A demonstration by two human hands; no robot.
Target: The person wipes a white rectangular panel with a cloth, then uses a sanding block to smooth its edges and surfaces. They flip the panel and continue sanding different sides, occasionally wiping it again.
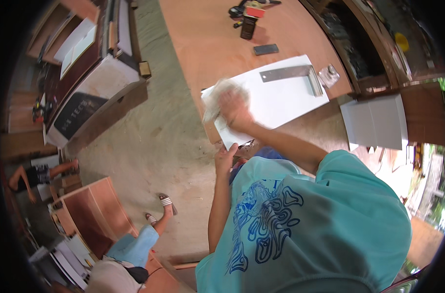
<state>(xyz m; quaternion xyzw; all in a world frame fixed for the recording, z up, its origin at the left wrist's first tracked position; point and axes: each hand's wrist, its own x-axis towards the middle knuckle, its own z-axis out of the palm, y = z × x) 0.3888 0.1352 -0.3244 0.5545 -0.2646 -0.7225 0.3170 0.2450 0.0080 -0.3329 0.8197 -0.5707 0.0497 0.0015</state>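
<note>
A white rectangular panel [281, 100] lies on a wooden table [198, 44], its near left corner jutting past the table's edge. My right hand [234, 110] presses a pale, crumpled rag [215, 100] onto the panel's left end; hand and rag are smeared by motion. At the near left corner, my left hand [225, 158] grips the panel with the thumb at its edge, the other fingers partly hidden. An L-shaped metal square [286, 73] rests on the panel's far right part. Just beyond the right end stands a clear glass bottle [329, 76].
Farther back on the table lie a dark phone [266, 49] and a black and red tool [249, 24]. White boxy panels [374, 119] stand at the right. Another person in sandals [129, 249] is at the lower left, beside a wooden cabinet piece [93, 210]. A second person [37, 178] is farther left.
</note>
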